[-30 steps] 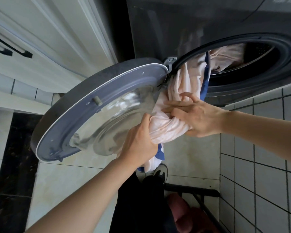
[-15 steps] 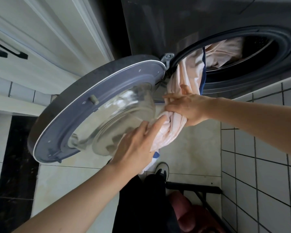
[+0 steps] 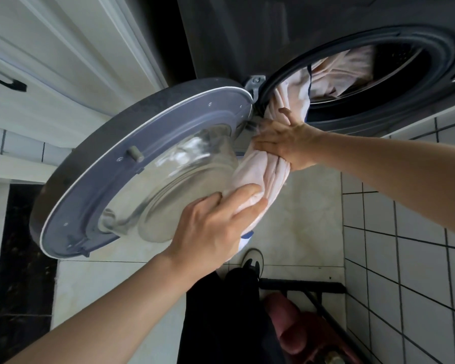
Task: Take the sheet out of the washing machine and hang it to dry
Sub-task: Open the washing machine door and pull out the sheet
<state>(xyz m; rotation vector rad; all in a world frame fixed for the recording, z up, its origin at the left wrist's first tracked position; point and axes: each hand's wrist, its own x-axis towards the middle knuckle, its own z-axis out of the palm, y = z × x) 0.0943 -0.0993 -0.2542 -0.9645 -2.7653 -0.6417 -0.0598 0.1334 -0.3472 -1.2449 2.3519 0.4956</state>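
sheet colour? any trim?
Pale pink sheet with a dark blue edge strip; head view, clearest at the drum opening.

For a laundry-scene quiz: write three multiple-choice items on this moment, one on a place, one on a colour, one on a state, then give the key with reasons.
1. Where is the far end of the sheet?
A. inside the drum
B. on the floor
C. over the door

2. What colour is most of the sheet?
A. dark green
B. pale pink
C. black

3. How does the washing machine door stand?
A. shut
B. taken off
C. swung open

Key:
1. A: the cloth runs from the hands up through the opening into the drum.
2. B: the bunched cloth is pale pink, with only a thin blue edge.
3. C: the door hangs open on its hinge, to the left of the opening.

Both the left hand and the right hand have a grip on the sheet.
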